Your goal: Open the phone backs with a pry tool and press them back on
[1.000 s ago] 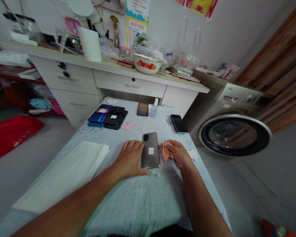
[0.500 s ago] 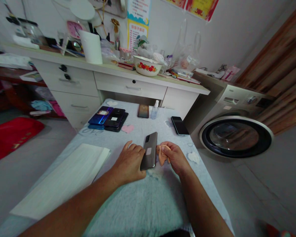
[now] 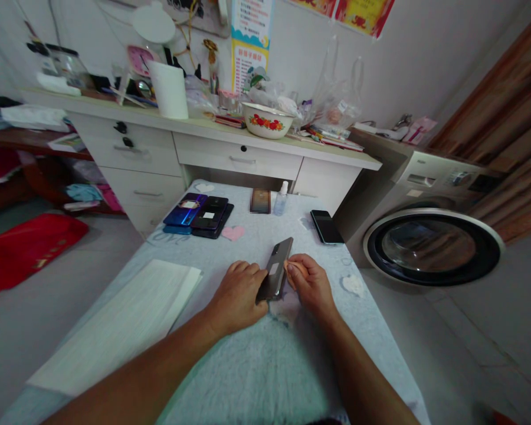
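Observation:
A grey smartphone point(image 3: 278, 260) with a small white label on its back is tilted up on edge over the cloth-covered table. My left hand point(image 3: 239, 296) grips its lower left side, fingers along the back and thumb at the bottom corner. An orange cloth point(image 3: 295, 271) is pinched in my right hand point(image 3: 312, 283), pressed against the phone's right edge. Part of the cloth is hidden by my fingers. Beyond my hands, a clear spray bottle point(image 3: 280, 199) stands upright near the table's far edge.
Several phones point(image 3: 210, 213) lie stacked at the table's far left. Another phone point(image 3: 325, 227) lies at the far right. White sheets point(image 3: 119, 324) cover the left side. Behind stands a desk with a flowered bowl point(image 3: 268, 121); a washing machine point(image 3: 425, 183) is at the right.
The phone has turned more onto its edge, its back now narrower in view. My right hand has brought the cloth up along the phone's right edge, bunching it. The view shifted slightly.

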`<action>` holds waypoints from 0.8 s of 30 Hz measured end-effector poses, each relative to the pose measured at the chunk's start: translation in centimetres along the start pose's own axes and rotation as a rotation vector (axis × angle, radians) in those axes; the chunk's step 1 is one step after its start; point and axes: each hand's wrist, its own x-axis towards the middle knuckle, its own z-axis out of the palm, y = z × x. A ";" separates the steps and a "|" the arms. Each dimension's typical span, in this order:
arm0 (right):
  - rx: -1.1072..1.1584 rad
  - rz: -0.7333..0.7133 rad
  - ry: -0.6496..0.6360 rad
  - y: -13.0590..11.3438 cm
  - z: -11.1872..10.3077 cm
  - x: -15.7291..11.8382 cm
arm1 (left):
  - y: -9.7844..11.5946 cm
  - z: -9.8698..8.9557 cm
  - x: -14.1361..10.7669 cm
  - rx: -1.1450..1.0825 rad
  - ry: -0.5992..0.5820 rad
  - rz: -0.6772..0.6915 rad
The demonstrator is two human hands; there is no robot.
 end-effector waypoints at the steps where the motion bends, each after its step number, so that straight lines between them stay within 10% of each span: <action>1: -0.045 -0.049 0.026 0.0 0.0 0.0 | 0.0 0.1 0.0 -0.011 0.006 -0.004; 24: -0.240 -0.310 0.212 -0.7 1.8 -0.8 | -0.7 0.7 0.3 -0.255 -0.027 -0.023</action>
